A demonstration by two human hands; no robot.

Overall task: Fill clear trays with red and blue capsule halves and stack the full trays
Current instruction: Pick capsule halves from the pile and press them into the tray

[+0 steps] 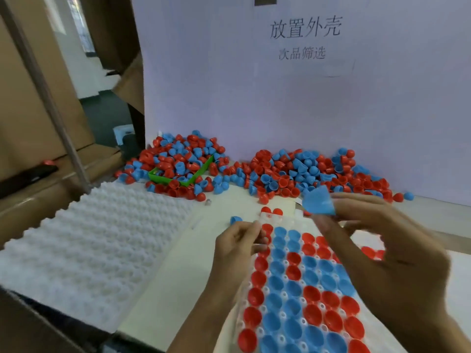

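Two bare hands work over a clear tray (262, 220) that lies on the pale table (158, 289), its pockets mostly filled with red and blue capsule halves (293, 296) set dome-up in rows. The right hand (387, 253) is raised above the far right part of the tray and blurred by motion; its fingertips pinch a blue capsule half (318, 202), which sits tilted above the tray's far end, clear of the pockets. How tightly the other fingers of that hand curl cannot be made out through the blur. The left hand (237, 248) rests at the tray's far left edge, fingers curled with the thumb and forefinger closed on the tray's rim. One loose blue half (235, 219) lies on the table just beyond the left hand. Further back, against a white board (280, 110) with printed characters, a large heap of red and blue halves (305, 171) spreads across the table, partly covering a green bin (168, 178) on its left. A stack of white dimpled trays (102, 248) sits to the left of the working tray, with cardboard boxes (30, 123) beyond it.
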